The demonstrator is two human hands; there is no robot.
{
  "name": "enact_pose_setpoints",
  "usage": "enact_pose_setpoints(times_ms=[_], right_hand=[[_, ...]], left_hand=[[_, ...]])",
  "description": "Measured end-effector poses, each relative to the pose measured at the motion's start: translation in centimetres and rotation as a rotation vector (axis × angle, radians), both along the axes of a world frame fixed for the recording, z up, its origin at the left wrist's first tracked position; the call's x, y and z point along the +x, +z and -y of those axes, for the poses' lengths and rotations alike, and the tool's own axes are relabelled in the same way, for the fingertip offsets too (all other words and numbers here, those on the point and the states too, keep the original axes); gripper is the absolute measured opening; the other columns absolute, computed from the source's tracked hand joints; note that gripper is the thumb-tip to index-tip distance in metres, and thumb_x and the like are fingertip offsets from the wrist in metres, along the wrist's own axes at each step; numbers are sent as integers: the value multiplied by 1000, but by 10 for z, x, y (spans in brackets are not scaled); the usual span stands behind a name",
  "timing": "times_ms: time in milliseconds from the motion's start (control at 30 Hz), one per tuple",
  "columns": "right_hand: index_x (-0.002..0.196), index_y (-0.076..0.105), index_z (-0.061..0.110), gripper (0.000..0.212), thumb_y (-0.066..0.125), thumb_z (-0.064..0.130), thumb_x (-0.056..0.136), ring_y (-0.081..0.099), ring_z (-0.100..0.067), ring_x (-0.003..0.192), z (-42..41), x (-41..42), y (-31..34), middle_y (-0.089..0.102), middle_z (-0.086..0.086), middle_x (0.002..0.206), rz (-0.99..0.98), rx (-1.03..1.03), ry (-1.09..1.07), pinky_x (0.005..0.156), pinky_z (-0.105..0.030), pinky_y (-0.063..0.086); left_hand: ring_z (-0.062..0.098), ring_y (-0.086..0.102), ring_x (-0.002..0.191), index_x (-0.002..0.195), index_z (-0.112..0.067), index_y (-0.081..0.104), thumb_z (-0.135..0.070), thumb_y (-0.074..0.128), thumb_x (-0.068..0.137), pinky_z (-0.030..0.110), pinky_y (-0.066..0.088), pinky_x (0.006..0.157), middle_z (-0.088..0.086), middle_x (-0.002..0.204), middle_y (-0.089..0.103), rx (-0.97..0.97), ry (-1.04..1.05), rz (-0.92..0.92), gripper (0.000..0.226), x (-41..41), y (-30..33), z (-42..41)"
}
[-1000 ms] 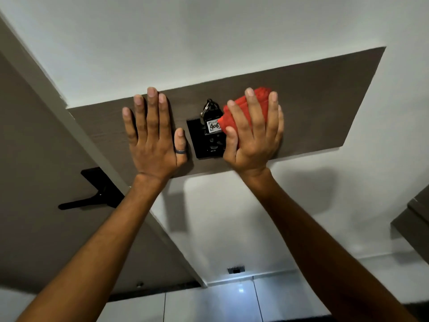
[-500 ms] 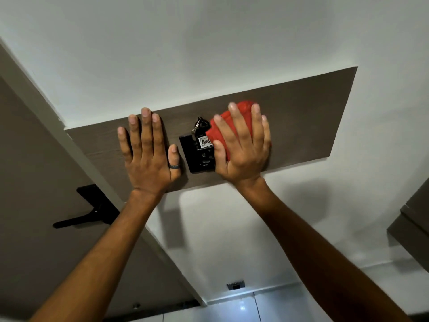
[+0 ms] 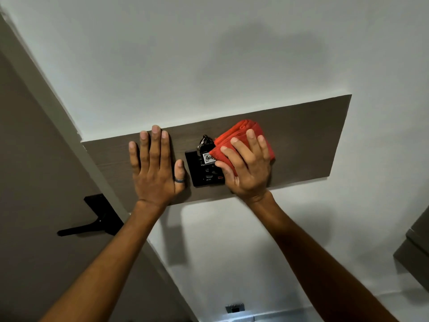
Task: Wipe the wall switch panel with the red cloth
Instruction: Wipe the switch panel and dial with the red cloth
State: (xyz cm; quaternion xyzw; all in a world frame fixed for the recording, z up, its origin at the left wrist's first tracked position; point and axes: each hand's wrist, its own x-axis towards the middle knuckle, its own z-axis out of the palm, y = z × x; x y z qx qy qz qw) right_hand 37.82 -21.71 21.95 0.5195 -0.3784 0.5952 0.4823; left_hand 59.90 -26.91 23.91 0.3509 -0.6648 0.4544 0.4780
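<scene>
A black wall switch panel (image 3: 204,175) sits in a brown wooden strip (image 3: 306,140) on the white wall. A key ring with a white numbered tag (image 3: 207,157) hangs from its top. My right hand (image 3: 248,168) presses a folded red cloth (image 3: 241,133) flat against the panel's right half and the wood beside it, hiding that part. My left hand (image 3: 155,168) lies flat on the wooden strip just left of the panel, fingers spread, a dark ring on the thumb, holding nothing.
A brown door with a black lever handle (image 3: 92,219) stands at the left, behind a white frame. A small outlet (image 3: 235,307) sits low on the wall. Grey furniture (image 3: 415,242) juts in at the right edge.
The whole view has tilted up, so the strip and both hands sit lower in frame. My right hand with the cloth has slid slightly left and down over the panel. My left hand stays flat.
</scene>
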Motion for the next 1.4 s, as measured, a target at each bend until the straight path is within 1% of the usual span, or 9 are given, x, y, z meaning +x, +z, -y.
enact_pose_setpoints(times_ms=[300,433,533,700,867,1000,1133,1267,1400], right_hand=[[150,55,24,46,43,41,109,29,-29,158,7,6,-10,51,-3,156,5,114,-102,130,-48,24],[146,56,23,41,47,38,108,24,-31,160,-12,16,-58,53,-7,150,139,191,-71,128,-51,29],[138,56,23,34,45,37,109,18,-30,161,-21,4,-81,52,-7,144,13,207,-152,125,-52,30],[147,56,30,44,37,43,110,30,-31,157,4,17,-15,50,-1,156,182,118,-81,127,-54,28],[142,58,27,41,36,41,110,33,-33,154,-10,-6,-45,54,-3,147,-49,141,-102,125,-52,33],[137,62,29,42,32,41,111,31,-29,157,-6,29,-27,55,0,148,198,150,-57,127,-51,30],[135,63,28,43,30,42,111,38,-33,149,-6,-2,-25,57,-1,145,16,110,-84,125,-49,32],[137,63,26,44,31,41,110,32,-31,155,-7,31,-19,55,0,149,336,156,-60,126,-50,28],[138,63,29,43,34,41,109,38,-31,150,-9,18,-16,57,2,148,79,178,-82,121,-51,35]], left_hand=[[29,7,158,161,-3,21,-36,33,105,50,7,130,9,169,13,15,-1,-5,66,3,-2,-1],[29,6,159,161,-3,21,-35,34,104,50,7,130,9,169,12,45,-6,-5,66,4,-9,-6],[29,8,159,161,-3,22,-35,35,104,50,8,130,10,168,16,22,7,1,67,1,-7,-7],[29,8,158,160,-3,23,-36,34,104,50,8,130,9,171,10,14,3,0,67,4,-1,0],[29,9,158,161,-3,21,-36,35,104,51,9,130,9,171,10,18,-9,4,67,2,-7,-2],[29,8,159,161,-3,21,-36,34,104,51,9,130,9,171,11,18,1,2,67,5,-3,-2],[29,8,159,161,-2,22,-35,34,104,51,8,130,10,170,12,14,-19,2,67,3,-6,-3],[29,8,158,161,-3,22,-35,35,104,51,8,130,10,168,16,16,-16,-1,67,0,-2,-3],[29,8,159,161,-3,22,-36,34,104,50,8,130,10,170,14,16,-28,-4,66,5,-5,-2]])
